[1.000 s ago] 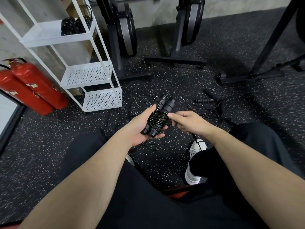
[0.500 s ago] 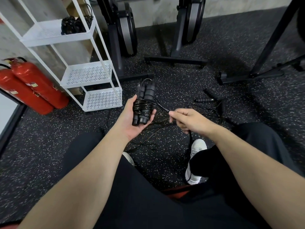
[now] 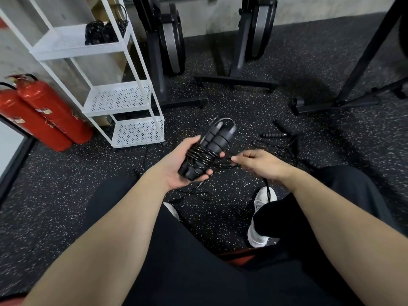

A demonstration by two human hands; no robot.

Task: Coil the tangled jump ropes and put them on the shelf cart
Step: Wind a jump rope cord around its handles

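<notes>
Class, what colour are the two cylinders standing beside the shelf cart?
The two cylinders are red, seen in the head view.

**Even indoor light, wide-angle bend**

The light is soft and fairly bright, with no harsh glare. Weak shadows pool under the shelf cart and the black machine frames. The wide lens bows straight posts near the edges and stretches the forearms. The centre is sharp; the corners go slightly smeared. The floor reads grainy.
</notes>
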